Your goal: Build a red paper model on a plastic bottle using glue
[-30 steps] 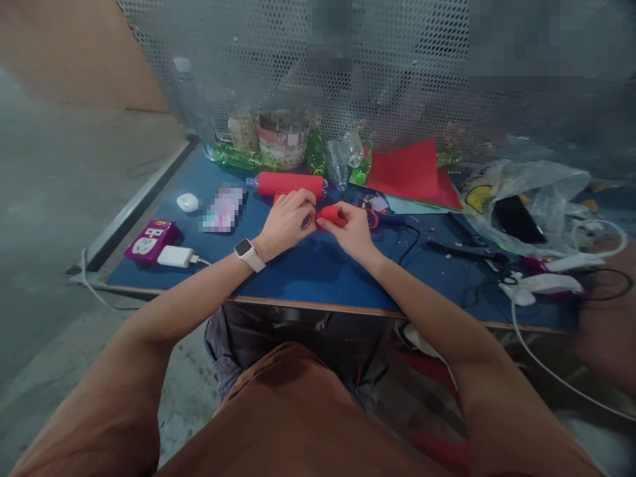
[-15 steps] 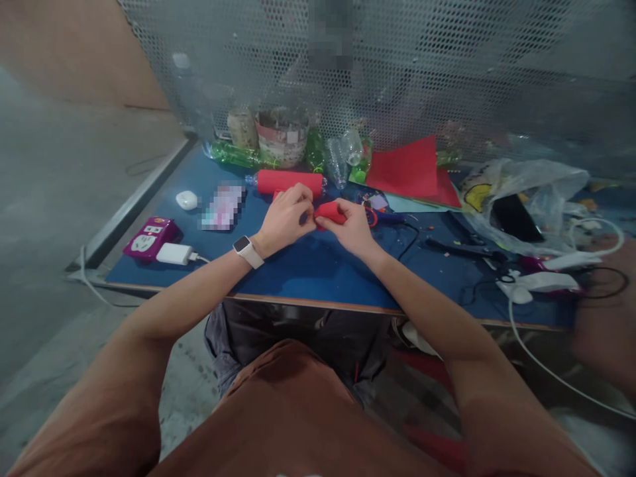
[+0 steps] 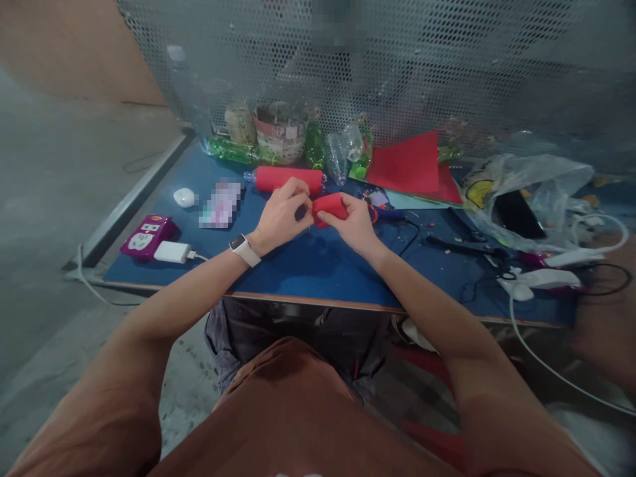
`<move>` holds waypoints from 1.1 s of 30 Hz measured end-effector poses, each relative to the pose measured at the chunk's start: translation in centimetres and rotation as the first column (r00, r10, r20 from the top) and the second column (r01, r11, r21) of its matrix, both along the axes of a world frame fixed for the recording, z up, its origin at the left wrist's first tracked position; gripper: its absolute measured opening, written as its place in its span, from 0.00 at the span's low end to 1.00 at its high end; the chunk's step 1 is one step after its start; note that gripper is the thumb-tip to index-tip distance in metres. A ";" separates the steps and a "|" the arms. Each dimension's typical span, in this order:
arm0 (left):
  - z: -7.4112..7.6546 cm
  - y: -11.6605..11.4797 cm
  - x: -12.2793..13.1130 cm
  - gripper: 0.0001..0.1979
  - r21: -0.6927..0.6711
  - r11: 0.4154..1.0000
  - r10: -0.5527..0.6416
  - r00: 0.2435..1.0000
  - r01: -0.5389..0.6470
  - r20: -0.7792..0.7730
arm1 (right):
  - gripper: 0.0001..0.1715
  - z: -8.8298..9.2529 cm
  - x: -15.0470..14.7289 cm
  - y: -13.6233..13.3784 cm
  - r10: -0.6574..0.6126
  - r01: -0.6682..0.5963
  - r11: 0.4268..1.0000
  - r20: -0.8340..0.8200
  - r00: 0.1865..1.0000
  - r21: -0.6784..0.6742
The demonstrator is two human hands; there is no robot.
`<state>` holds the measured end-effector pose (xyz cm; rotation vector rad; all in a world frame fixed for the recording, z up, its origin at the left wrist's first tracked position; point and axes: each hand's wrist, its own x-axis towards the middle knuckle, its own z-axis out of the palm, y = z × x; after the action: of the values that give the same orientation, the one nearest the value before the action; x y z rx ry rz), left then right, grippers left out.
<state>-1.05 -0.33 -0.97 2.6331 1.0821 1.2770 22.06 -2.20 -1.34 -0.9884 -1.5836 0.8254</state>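
Observation:
In my right hand (image 3: pixel 354 225) is a small piece of red paper (image 3: pixel 332 207), curved and pinched between thumb and fingers. My left hand (image 3: pixel 285 215), with a watch (image 3: pixel 244 249) on its wrist, closes thumb and fingertips at the paper's left edge; the exact contact is too small to make out. Just behind the hands lies a clear plastic bottle wrapped in red paper (image 3: pixel 271 177), partly covered by my left fingers. A red-handled tool, probably scissors (image 3: pixel 374 213), shows beside my right hand.
Green and clear bottles (image 3: pixel 238 151) and a paper-covered pot (image 3: pixel 281 139) line the mesh panel. Red sheets (image 3: pixel 407 165) lie at back right, near a plastic bag (image 3: pixel 556 185). A purple power socket (image 3: pixel 149 237) with a white charger (image 3: pixel 172 252) sits left. Someone's arm (image 3: pixel 609 311) is at far right.
The red paper in my right hand has turned and opened out, showing a broader face. My left hand stays pinched at its edge. The view has shifted slightly.

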 end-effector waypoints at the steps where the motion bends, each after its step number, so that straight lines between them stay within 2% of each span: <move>1: 0.0 -0.1 0.0 0.02 -0.002 1.000 0.003 1.000 -0.003 0.009 | 0.25 0.0 0.0 0.0 -0.002 0.002 1.000 -0.006 1.000 -0.007; 9: -0.4 0.0 -0.2 0.03 -0.001 1.000 -0.013 0.999 0.013 0.034 | 0.20 -0.1 0.1 0.0 0.008 -0.008 1.000 -0.028 1.000 0.001; 15: -0.3 0.3 -0.1 0.02 -0.007 1.000 -0.013 1.000 0.013 -0.015 | 0.18 0.5 0.2 -0.3 0.009 -0.009 1.000 0.072 0.997 0.006; 22: 0.2 0.2 -0.4 0.03 0.009 1.000 0.020 0.994 -0.019 -0.109 | 0.18 0.3 0.1 -0.1 0.060 -0.058 0.997 0.035 0.998 -0.055; 26: 0.3 0.6 -1.0 0.06 -0.011 0.999 0.044 0.997 -0.045 -0.066 | 0.19 0.1 0.2 -0.2 0.094 -0.091 0.988 0.020 0.995 -0.121; 33: 0.4 0.1 -0.8 0.04 -0.008 0.998 -0.065 0.998 0.065 -0.022 | 0.21 0.2 0.0 -0.1 0.042 -0.044 0.994 -0.021 0.999 -0.095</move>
<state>-1.89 -0.20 -0.62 2.6595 0.9931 1.2323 22.11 -2.29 -1.17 -1.0146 -1.5651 0.9454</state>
